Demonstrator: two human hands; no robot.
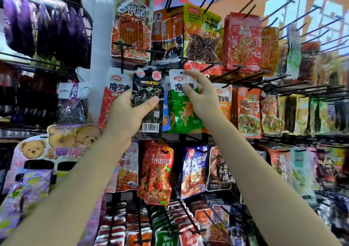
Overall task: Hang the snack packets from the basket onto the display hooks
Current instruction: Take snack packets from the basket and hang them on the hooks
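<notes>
Your right hand [196, 96] pinches a green-and-white snack packet [184, 104] near its white top edge, index finger raised to the corner beside the punched hole and thumb pressed on the front face. The packet hangs upright in the middle row of the display, just to the right of the black packet and in front of a blue packet [166, 113] and further green ones behind it. Whether its hole is already on a hook cannot be told.

Your left hand [126, 117] grips a black snack packet [149, 102] from its left side, thumb across the front near the middle and fingers curled behind. The barcode at its lower end faces you. Its top sits directly below a black display hook [122, 44] crossbar. The two hands are close but not touching, each clamped on its own packet.

Left of the black packet hangs a red-and-white packet [113, 94]. Above, the top row holds an orange stick-snack packet [132, 30], a yellow vegetarian-meat packet [203, 32] and a red packet [242, 41]. Below your forearms hangs an orange-red packet [156, 172], tilted, and a blue-and-white packet [194, 170] beside it. A bear-printed cardboard display [37, 151] stands at lower left. Purple bags [28, 24] fill the upper-left shelf.
</notes>
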